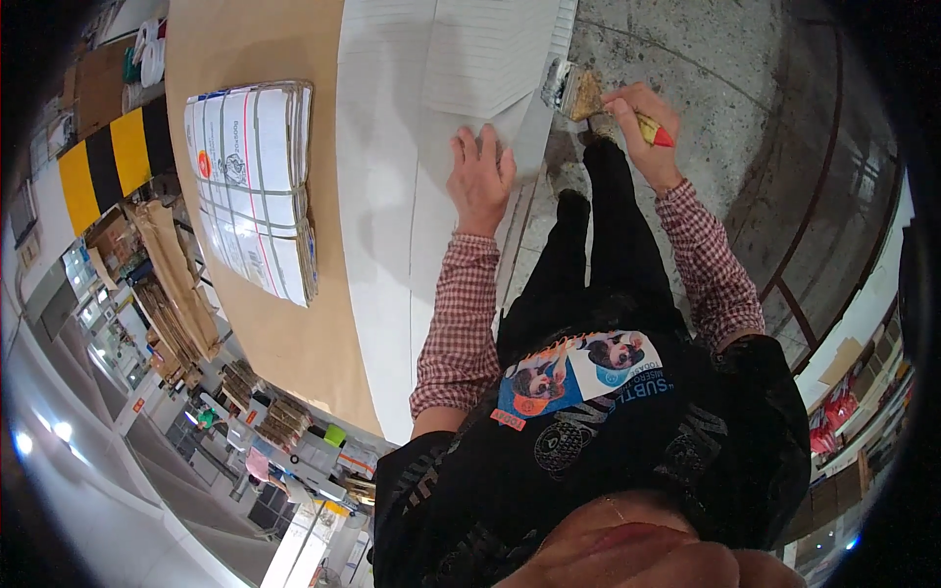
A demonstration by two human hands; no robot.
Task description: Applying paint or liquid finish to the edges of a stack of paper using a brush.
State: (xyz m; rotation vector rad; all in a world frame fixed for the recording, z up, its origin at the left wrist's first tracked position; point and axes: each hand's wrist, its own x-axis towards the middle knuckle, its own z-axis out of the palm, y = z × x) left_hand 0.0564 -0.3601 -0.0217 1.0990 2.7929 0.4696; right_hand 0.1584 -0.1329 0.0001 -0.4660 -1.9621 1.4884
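Observation:
My left hand (pixel 480 181) lies flat with its fingers spread on white paper sheets (pixel 387 196) near the table's right edge. Several more sheets, their edges fanned out in steps (pixel 485 59), spread just beyond its fingertips. In my right hand (pixel 644 132) is a wide flat paintbrush (pixel 586 95) with a red and yellow handle, gripped with the fingers closed. Its bristle end points left, at the sheets' right edge; whether it touches them I cannot tell.
Brown paper (pixel 270 338) covers the table to the left. A strapped bundle of white printed sacks (pixel 245 186) rests on it. Grey concrete floor (pixel 706 59) lies at the right. A yellow and black striped barrier (pixel 103 167) and stacked cardboard (pixel 172 284) stand beyond the table's left side.

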